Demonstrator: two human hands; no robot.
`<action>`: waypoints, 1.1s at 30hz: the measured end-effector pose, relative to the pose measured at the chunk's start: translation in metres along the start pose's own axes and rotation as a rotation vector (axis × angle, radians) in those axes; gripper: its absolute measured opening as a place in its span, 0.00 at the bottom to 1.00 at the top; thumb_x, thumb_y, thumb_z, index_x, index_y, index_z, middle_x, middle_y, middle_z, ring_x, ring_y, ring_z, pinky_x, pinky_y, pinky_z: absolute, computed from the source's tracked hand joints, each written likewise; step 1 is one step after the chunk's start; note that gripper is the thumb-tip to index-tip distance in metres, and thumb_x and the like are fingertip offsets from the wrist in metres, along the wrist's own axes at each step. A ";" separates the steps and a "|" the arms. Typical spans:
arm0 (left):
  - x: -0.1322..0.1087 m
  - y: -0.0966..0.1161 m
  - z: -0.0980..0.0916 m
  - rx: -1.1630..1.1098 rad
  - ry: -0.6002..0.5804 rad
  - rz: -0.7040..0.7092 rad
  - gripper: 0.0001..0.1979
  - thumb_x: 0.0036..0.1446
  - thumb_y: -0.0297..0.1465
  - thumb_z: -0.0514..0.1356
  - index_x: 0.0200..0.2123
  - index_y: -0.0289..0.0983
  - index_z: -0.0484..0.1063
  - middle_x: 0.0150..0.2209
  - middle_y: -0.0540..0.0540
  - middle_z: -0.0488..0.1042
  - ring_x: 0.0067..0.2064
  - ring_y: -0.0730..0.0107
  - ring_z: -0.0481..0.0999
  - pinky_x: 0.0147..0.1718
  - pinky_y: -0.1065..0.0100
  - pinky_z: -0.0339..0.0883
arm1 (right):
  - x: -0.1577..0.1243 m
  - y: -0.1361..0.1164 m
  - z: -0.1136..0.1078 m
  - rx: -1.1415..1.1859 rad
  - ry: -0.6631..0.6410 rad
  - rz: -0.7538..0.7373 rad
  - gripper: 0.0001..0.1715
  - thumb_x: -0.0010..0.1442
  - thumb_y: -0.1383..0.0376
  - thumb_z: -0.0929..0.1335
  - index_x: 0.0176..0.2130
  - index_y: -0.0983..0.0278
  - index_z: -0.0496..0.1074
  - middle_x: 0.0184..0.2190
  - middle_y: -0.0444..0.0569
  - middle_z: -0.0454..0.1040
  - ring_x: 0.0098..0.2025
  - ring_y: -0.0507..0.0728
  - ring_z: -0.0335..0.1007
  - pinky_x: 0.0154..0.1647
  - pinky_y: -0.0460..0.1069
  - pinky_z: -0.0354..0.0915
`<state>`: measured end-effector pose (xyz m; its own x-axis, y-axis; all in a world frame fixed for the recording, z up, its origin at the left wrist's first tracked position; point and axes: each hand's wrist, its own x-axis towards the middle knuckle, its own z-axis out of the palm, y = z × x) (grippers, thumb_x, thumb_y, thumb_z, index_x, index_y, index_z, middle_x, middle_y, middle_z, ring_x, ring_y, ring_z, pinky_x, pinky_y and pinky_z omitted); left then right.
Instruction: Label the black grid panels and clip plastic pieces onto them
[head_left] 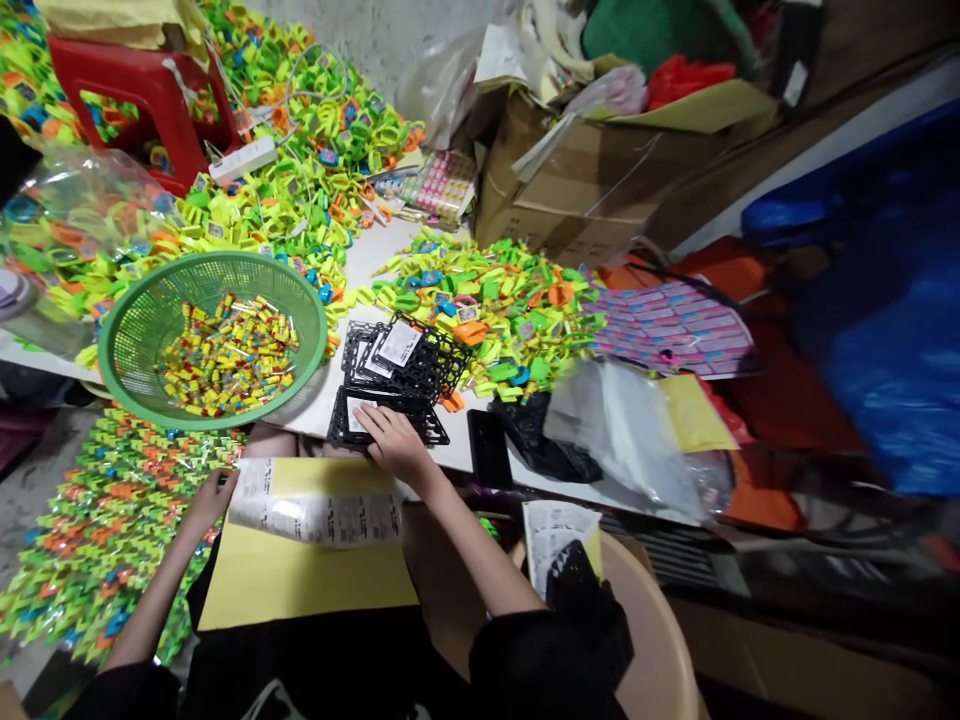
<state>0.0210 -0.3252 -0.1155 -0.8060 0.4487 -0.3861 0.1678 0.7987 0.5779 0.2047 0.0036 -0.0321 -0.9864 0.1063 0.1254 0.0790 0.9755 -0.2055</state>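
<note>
My left hand (212,499) pinches the left edge of a sheet of white printed labels (319,508). The sheet lies over yellow paper (307,580) on my lap, its labels partly peeled away. My right hand (397,445) lies with its fingers stretched flat on a white label (361,413), which rests on a black plastic lattice frame (426,425) at the table's front edge. Just behind it, more black frames (442,365) are stacked loosely, some bearing a white label (399,343).
A green basket (112,345) with small yellow-and-red pieces stands left. Bright plastic toys (510,310) are heaped behind the frames. To the right lie a black phone (489,450) and clear plastic bags (611,425). A tub (660,620) stands below; a red stool (135,75) is far left.
</note>
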 end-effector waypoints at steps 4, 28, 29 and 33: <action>-0.023 0.048 -0.011 0.062 0.241 0.221 0.25 0.57 0.51 0.51 0.44 0.36 0.69 0.46 0.35 0.74 0.53 0.45 0.70 0.54 0.47 0.60 | 0.006 -0.006 0.001 -0.109 0.051 -0.054 0.30 0.61 0.73 0.60 0.62 0.66 0.63 0.60 0.55 0.66 0.59 0.64 0.61 0.57 0.58 0.60; 0.000 0.201 -0.002 -1.195 -0.581 0.031 0.26 0.53 0.39 0.66 0.54 0.37 0.69 0.51 0.39 0.75 0.49 0.64 0.77 0.49 0.65 0.70 | -0.013 -0.011 -0.009 -0.016 0.398 -0.082 0.30 0.67 0.74 0.54 0.64 0.59 0.60 0.61 0.52 0.65 0.65 0.58 0.56 0.66 0.60 0.54; -0.001 0.191 -0.005 -1.182 -0.578 0.036 0.26 0.55 0.40 0.64 0.55 0.38 0.68 0.53 0.39 0.74 0.50 0.62 0.76 0.50 0.64 0.69 | -0.005 0.001 -0.011 -0.003 0.418 -0.029 0.31 0.66 0.74 0.53 0.64 0.59 0.59 0.62 0.53 0.65 0.66 0.58 0.56 0.66 0.61 0.53; -0.006 0.139 -0.021 -0.957 -0.463 0.098 0.27 0.57 0.46 0.60 0.53 0.36 0.69 0.52 0.37 0.74 0.49 0.60 0.76 0.51 0.60 0.69 | 0.030 0.049 -0.015 0.007 0.462 0.266 0.32 0.66 0.72 0.52 0.67 0.62 0.53 0.67 0.55 0.55 0.70 0.61 0.45 0.68 0.66 0.46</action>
<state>0.0375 -0.2254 -0.0181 -0.4854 0.7630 -0.4269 -0.4575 0.1944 0.8677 0.1808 0.0574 -0.0243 -0.7661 0.4252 0.4820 0.3154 0.9021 -0.2946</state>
